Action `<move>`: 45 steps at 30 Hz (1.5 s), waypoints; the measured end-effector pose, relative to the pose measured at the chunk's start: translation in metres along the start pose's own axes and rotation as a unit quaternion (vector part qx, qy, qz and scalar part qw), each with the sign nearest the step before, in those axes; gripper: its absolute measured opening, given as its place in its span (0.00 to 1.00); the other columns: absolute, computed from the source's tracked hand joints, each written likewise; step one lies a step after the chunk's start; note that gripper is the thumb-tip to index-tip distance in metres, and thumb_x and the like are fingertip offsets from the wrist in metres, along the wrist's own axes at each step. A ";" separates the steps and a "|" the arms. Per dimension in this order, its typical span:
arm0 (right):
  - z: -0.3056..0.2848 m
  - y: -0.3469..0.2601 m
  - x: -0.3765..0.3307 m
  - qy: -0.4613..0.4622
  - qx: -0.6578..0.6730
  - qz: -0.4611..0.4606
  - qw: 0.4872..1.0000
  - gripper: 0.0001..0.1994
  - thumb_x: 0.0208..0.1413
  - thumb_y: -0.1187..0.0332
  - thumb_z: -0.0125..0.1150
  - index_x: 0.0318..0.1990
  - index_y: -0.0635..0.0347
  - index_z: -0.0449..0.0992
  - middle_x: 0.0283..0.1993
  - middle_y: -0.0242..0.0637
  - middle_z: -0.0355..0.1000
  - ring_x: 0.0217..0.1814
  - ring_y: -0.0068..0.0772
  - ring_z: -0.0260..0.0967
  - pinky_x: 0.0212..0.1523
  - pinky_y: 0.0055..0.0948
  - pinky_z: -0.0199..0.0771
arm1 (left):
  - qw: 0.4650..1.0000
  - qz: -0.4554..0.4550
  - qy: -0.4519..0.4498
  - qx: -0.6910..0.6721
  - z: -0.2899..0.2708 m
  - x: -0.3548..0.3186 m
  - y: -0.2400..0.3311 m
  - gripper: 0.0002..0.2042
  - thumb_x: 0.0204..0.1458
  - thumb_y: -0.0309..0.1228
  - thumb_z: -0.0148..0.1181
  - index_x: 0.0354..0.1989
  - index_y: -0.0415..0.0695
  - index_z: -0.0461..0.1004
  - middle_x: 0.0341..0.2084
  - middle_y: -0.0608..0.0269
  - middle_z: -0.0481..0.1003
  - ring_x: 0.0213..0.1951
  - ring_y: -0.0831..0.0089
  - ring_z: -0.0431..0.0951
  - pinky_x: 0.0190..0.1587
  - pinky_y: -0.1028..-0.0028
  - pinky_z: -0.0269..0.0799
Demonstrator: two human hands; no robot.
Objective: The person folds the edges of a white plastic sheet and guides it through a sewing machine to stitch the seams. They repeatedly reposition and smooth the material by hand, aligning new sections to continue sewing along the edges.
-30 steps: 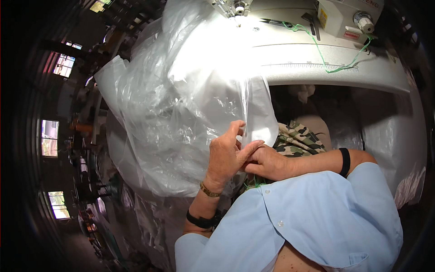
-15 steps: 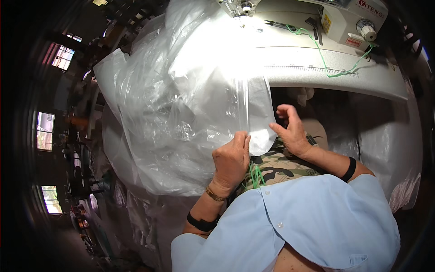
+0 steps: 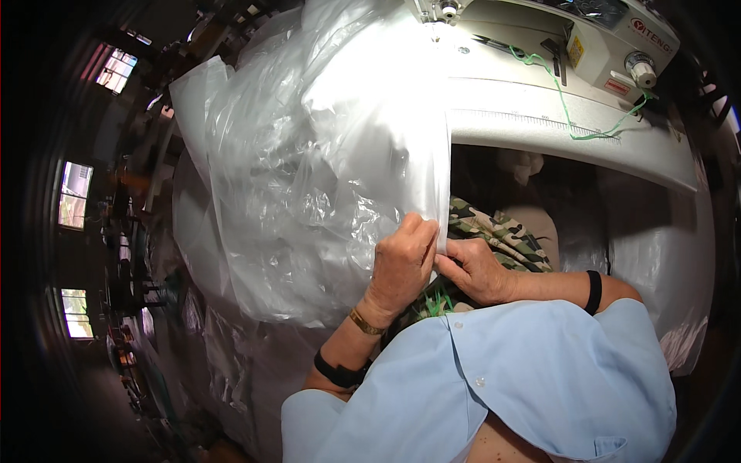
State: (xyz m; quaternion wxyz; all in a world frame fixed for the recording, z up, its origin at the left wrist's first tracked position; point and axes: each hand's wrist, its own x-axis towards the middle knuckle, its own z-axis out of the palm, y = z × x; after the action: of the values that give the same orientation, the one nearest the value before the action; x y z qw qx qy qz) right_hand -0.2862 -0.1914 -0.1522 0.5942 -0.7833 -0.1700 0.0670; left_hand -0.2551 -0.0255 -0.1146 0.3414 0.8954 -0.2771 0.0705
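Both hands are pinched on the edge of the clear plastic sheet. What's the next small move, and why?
Probably slide the pinched edge of the clear plastic sheet up toward the sewing machine. Left hand and right hand meet on its lower edge, over the camouflage fabric, while the sheet's bulk already lies on the machine bed.

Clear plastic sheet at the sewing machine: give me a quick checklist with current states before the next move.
1. Left hand gripping the edge of the clear, crinkled plastic sheet: ok.
2. Right hand pinching the same edge beside the left: ok.
3. Sheet edge straight between the hands and the white sewing machine: ok, it runs as one taut line upward.
4. Sheet edge seated under the needle: cannot tell, the glare hides it.
5. Green thread clear of the sheet: ok, it lies loose on the machine bed to the right.
6. Camouflage fabric on the lap free of the sheet: cannot tell, the hands cover where they meet.
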 end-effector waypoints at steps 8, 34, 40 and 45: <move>0.011 0.005 0.005 -0.027 -0.145 -0.153 0.977 0.06 0.55 0.71 0.59 0.27 0.63 0.73 0.27 0.46 0.72 0.31 0.49 0.72 0.34 0.42 0.72 | 0.994 -0.025 0.012 -0.109 -0.001 0.000 -0.001 0.04 0.56 0.24 0.59 0.34 0.36 0.73 0.26 0.52 0.70 0.25 0.55 0.73 0.29 0.64 0.68; -0.102 -0.050 0.115 -0.218 -0.397 -0.106 0.885 0.05 0.52 0.72 0.57 0.35 0.64 0.75 0.34 0.46 0.74 0.38 0.50 0.72 0.39 0.42 0.72 | 0.968 0.119 -0.047 0.216 -0.030 -0.019 0.007 0.21 0.45 0.21 0.57 0.52 0.33 0.73 0.29 0.58 0.73 0.27 0.70 0.75 0.27 0.75 0.75; -0.101 -0.035 0.187 -0.084 -0.497 -0.283 0.816 0.11 0.50 0.77 0.56 0.42 0.58 0.78 0.37 0.38 0.74 0.48 0.42 0.69 0.47 0.40 0.68 | 0.968 0.115 -0.040 0.220 -0.021 -0.020 0.006 0.21 0.43 0.20 0.58 0.50 0.31 0.73 0.28 0.59 0.72 0.26 0.71 0.75 0.27 0.76 0.74; -0.092 -0.042 0.217 -0.137 -0.305 -0.378 0.863 0.12 0.51 0.76 0.56 0.43 0.57 0.79 0.39 0.36 0.75 0.49 0.43 0.71 0.48 0.41 0.71 | 0.970 0.113 -0.034 0.214 -0.019 -0.022 0.003 0.21 0.43 0.19 0.59 0.49 0.31 0.73 0.27 0.59 0.71 0.25 0.72 0.74 0.26 0.77 0.74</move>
State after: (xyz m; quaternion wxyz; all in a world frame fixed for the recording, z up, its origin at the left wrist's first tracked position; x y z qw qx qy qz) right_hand -0.0630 -0.1895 -0.0648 0.2763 -0.7837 -0.5451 -0.1112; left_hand -0.2737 -0.0054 -0.1055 0.1217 0.9125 -0.3664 0.1354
